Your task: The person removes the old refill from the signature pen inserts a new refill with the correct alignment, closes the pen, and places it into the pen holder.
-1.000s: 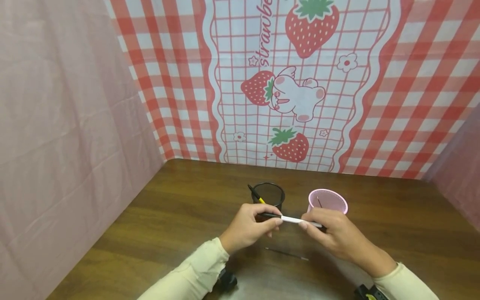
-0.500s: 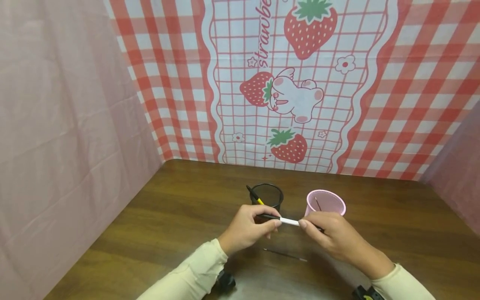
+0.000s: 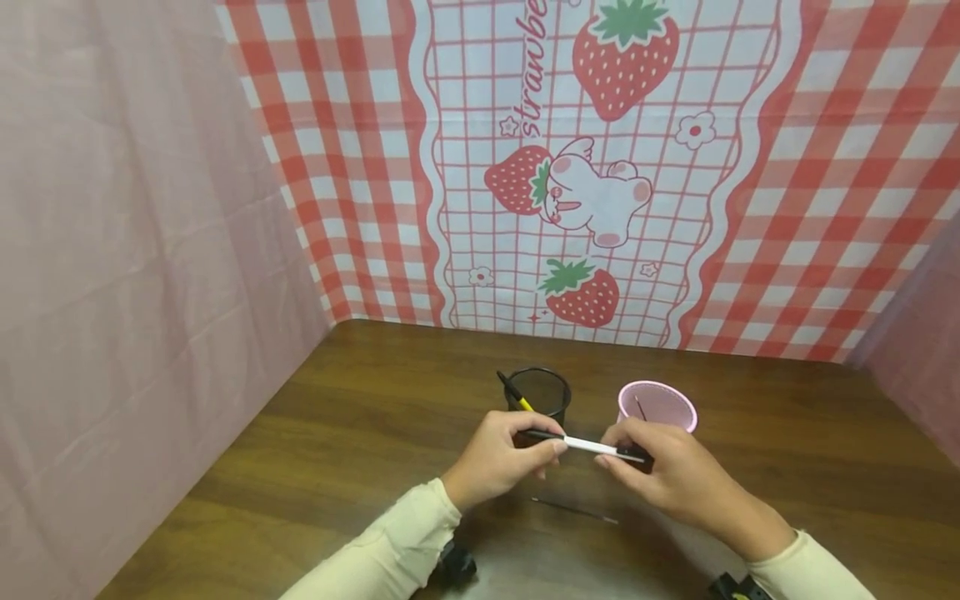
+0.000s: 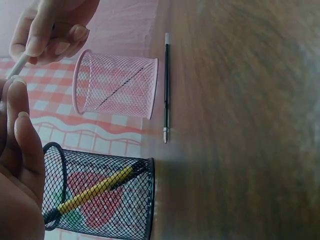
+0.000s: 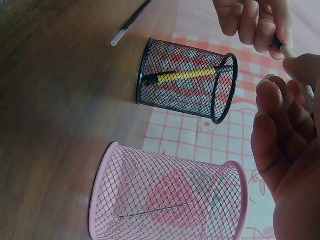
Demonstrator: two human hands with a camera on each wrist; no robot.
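Note:
A white-and-black pen (image 3: 591, 446) is held level between the two hands, above the table. My left hand (image 3: 501, 457) pinches its black end between thumb and fingers. At the other end, where a black part and a thin white clip show, my right hand (image 3: 675, 479) holds it with thumb and fingertips. Below the hands a dark pen refill (image 3: 574, 510) with a pale end lies on the table; the left wrist view shows the refill (image 4: 167, 85) with its metal tip. The fingers partly hide the pen in both wrist views.
Behind the left hand stands a black mesh pen cup (image 3: 553, 392) with a yellow-and-black pen (image 5: 187, 75) leaning inside. A pink mesh pen cup (image 3: 660, 402) stands behind the right hand, holding a thin dark stick (image 4: 120, 88). A strawberry-patterned cloth (image 3: 585, 192) hangs beyond the wooden table (image 3: 337, 417).
My right fingers have shifted on the pen, so more of its white barrel, black end and clip now shows. The left hand keeps its pinch. The refill and cups stay put.

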